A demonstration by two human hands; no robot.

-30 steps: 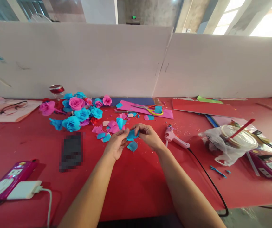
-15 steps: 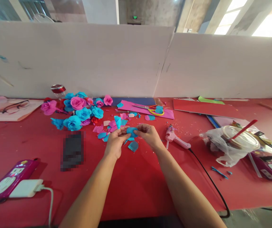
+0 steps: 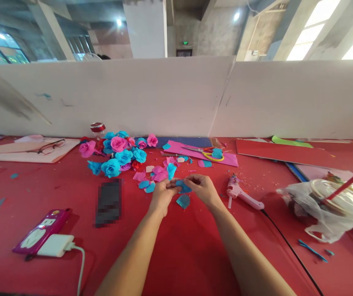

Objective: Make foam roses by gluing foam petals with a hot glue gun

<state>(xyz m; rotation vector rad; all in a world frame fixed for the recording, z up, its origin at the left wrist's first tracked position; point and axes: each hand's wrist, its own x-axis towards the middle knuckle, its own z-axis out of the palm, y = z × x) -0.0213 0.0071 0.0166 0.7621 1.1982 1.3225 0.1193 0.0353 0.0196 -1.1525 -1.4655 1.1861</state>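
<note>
Between my two hands is a blue paper petal (image 3: 183, 187). My left hand (image 3: 161, 196) pinches its left side, and my right hand (image 3: 201, 187) grips its right edge with thumb and fingers. A rolled blue paper piece (image 3: 171, 170) stands up just behind my left fingers; whether that hand also holds it I cannot tell. Just below the hands a loose blue petal (image 3: 183, 201) lies on the red table (image 3: 182, 255). Pink and blue paper petals (image 3: 159, 173) are scattered behind my left hand. Finished pink and blue paper roses (image 3: 111, 167) lie bunched to the left.
A pink glue gun (image 3: 241, 195) with a black cord lies to the right, near a bagged cup (image 3: 337, 201). Scissors (image 3: 207, 154) rest on pink paper at the back. To the left are a dark pixelated rectangle (image 3: 108, 203), a purple power strip (image 3: 42, 230) and glasses (image 3: 48, 146).
The camera view has tilted up and turned left, so everything sits lower and farther right. Both hands keep hold of the blue petal, whose angle has changed a little.
</note>
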